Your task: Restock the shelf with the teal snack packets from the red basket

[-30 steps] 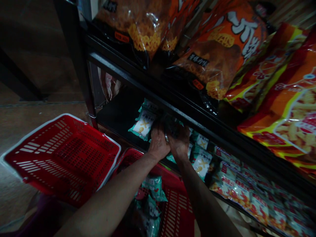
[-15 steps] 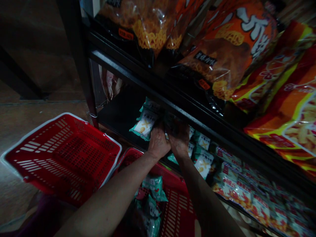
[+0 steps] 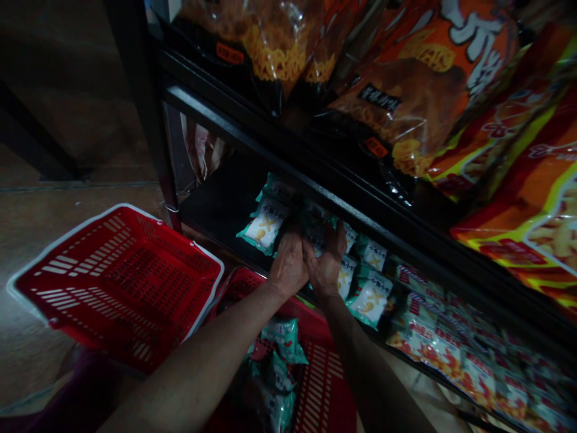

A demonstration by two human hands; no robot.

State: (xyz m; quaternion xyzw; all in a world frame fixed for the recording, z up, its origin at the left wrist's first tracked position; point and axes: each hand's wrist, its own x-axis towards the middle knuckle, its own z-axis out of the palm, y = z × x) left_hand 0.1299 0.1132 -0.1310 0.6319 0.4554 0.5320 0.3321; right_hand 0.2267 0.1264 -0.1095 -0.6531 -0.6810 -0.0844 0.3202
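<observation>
My left hand (image 3: 290,263) and my right hand (image 3: 328,258) reach side by side onto the lower black shelf, thumbs close together. Between them is a small teal-and-white snack bag (image 3: 315,231), with the fingers of both hands closed about its sides; shadow hides the fingertips. Just left of my left hand, another snack bag (image 3: 265,222) with a white label lies in a short row. Matching bags (image 3: 372,297) lie to the right of my right hand. Below my forearms, a red basket (image 3: 322,373) holds several teal snack bags (image 3: 282,337).
At the left, a second red basket (image 3: 121,282) with a white rim stands on the floor by the shelf's black post (image 3: 144,114). Overhead, the upper shelf's edge (image 3: 252,153) carries large orange snack bags (image 3: 406,102). More small packets (image 3: 451,343) line the lower shelf at right.
My right hand has shifted slightly right and toward me, showing more of its fingers and the bag between my hands. My left hand has barely moved. The view has shifted a little.
</observation>
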